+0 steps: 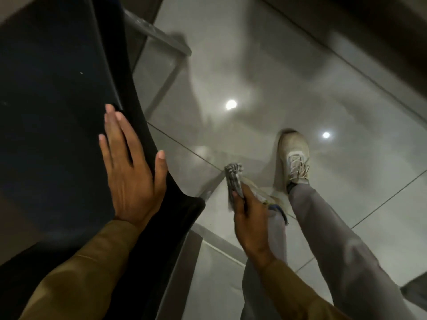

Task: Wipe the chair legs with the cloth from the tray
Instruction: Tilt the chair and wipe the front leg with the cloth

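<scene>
The chair seat (57,112) is black, close to navy where the light catches it, with 2 or 3 tiny pale specks. The chair legs (161,86) are a dull silver-grey metal. The cloth (234,181) carries a grey-and-white check or stripe pattern, blurred, with a cream fold and a dark blue edge beside it. Both sleeves (87,269) are mustard brown. The trousers (335,239) are light grey. The shoe (293,155) is off-white with pale laces. The floor (254,65) is glossy light grey tile with thin dark joints and 2 white light reflections.
</scene>
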### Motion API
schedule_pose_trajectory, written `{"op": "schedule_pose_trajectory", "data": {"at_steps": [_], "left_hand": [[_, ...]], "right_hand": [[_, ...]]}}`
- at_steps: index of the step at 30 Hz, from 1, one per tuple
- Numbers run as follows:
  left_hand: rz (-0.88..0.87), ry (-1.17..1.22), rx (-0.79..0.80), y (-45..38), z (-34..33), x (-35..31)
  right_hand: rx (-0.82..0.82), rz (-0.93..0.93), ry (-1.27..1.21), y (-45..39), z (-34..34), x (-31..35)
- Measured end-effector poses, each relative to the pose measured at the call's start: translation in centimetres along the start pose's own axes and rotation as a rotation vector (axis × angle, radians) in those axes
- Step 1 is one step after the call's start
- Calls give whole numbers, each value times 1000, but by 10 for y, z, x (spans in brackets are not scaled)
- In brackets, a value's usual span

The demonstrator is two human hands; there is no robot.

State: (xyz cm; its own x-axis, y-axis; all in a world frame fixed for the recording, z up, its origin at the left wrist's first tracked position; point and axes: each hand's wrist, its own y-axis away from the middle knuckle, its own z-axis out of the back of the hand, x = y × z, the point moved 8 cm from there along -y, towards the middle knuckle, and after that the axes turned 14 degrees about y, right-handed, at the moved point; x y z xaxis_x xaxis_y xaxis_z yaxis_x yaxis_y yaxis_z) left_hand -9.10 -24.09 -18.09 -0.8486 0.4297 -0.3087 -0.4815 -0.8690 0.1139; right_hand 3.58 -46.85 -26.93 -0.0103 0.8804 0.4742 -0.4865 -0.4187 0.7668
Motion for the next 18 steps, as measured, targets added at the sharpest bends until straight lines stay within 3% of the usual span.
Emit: {"op": "schedule_pose_trajectory", "data": {"at_steps": [2,7,12,18], "left_hand": [[-2,-11,-43,-1,-4,1],[6,7,-141,-2,-14,2],[7,58,-157,-4,-13,2],[38,70,-124,-3,-8,-6]], "right_hand": [[39,-10,-67,14,-19,5],[315,-85,-343,38,-75,9],[300,-82,-433,28,-100,-19],[279,-218,-392,-42,-135,-60]]}}
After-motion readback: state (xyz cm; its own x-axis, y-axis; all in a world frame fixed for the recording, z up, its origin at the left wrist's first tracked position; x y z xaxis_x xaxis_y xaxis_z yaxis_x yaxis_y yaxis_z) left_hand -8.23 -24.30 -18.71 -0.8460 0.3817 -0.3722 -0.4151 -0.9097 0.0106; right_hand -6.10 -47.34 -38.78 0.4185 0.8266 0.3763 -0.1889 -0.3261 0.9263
